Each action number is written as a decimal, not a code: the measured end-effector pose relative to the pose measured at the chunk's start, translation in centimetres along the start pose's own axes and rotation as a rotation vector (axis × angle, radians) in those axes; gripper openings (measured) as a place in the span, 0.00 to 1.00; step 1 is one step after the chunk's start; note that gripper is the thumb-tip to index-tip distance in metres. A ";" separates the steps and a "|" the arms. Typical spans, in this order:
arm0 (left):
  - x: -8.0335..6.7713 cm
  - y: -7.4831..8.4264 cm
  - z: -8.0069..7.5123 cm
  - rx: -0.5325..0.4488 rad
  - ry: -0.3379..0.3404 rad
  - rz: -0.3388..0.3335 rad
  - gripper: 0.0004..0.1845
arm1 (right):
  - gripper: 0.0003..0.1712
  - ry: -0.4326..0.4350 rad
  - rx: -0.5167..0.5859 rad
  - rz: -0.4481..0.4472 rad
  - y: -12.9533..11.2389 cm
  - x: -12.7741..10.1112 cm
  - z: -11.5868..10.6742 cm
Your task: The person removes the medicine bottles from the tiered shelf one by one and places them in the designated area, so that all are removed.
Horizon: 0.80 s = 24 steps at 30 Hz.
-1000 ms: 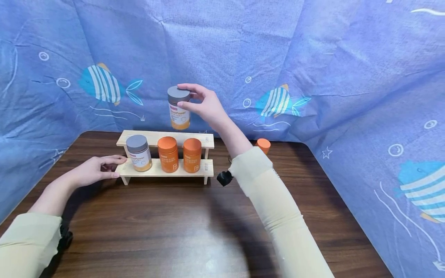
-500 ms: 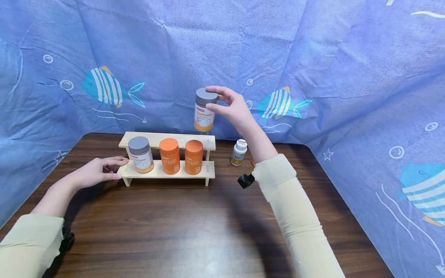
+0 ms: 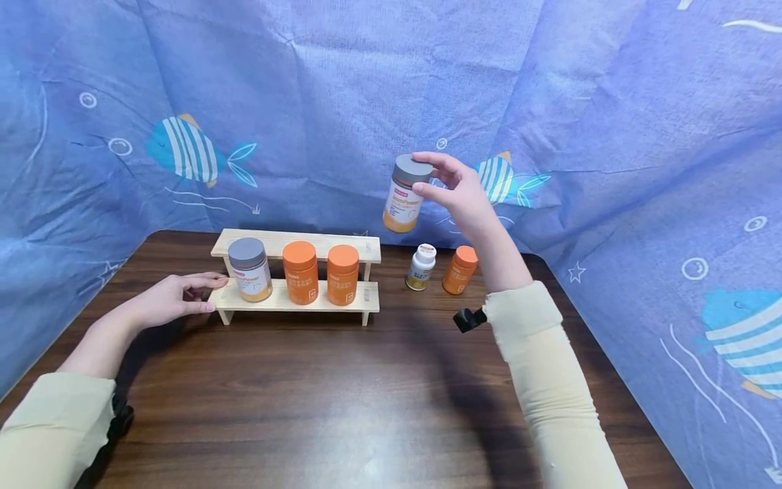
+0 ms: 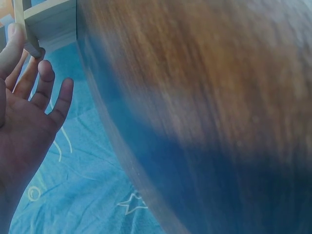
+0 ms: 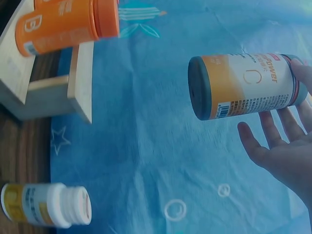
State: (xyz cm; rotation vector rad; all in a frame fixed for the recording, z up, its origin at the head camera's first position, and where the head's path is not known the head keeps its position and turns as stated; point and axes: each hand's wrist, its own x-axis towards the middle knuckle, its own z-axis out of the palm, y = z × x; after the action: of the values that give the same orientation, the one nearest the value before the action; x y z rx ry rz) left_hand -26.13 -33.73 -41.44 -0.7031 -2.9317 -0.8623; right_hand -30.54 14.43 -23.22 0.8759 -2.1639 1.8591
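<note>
My right hand (image 3: 459, 191) holds a grey-lidded supplement bottle (image 3: 403, 204) by its lid, thumb in front and fingers behind. The bottle hangs slightly tilted in the air, right of a two-tier wooden rack (image 3: 293, 304). In the right wrist view the same bottle (image 5: 251, 85) shows its label and base. My left hand (image 3: 168, 300) pinches the left end of the rack's lower shelf between thumb and fingers; the left wrist view shows the rack's end (image 4: 51, 22) at its fingertips. On that lower shelf stand another grey-lidded bottle (image 3: 252, 272) and two orange bottles (image 3: 301, 275).
Right of the rack, a small white-capped bottle (image 3: 421, 268) and an orange bottle (image 3: 460, 272) stand on the dark wooden table (image 3: 293, 394). A blue fish-print cloth (image 3: 342, 81) hangs behind and beside the table. The rack's upper shelf (image 3: 299, 243) bears nothing.
The right hand has carried the grey-lidded bottle to the right, from above the rack's upper shelf to beyond its right end. The left hand stays on the rack.
</note>
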 end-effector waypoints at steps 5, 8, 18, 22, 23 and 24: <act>0.1 0.1 -0.1 0.008 -0.001 -0.004 0.29 | 0.24 0.003 -0.008 -0.011 -0.1 -0.9 -2.1; 0.1 0.0 0.0 0.014 -0.001 -0.003 0.29 | 0.24 0.009 -0.008 -0.006 -0.2 -1.6 -3.3; 0.2 0.0 -0.1 0.012 0.001 0.001 0.28 | 0.23 0.078 -0.019 -0.001 0.5 -3.5 -7.3; 0.2 0.0 -0.1 0.010 -0.002 -0.007 0.29 | 0.24 0.115 -0.054 0.029 1.1 -4.6 -8.8; 0.2 0.0 0.0 0.009 -0.003 -0.007 0.29 | 0.25 0.126 -0.056 0.036 1.2 -4.9 -9.2; 0.2 0.0 0.0 0.009 -0.004 -0.007 0.29 | 0.25 0.138 -0.062 0.041 1.4 -5.2 -9.6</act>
State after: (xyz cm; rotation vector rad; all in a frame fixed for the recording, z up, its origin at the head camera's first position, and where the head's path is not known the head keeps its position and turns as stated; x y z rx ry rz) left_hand -26.30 -33.70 -41.41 -0.6952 -2.9410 -0.8495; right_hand -29.39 25.27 -24.86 0.6743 -2.1584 1.8027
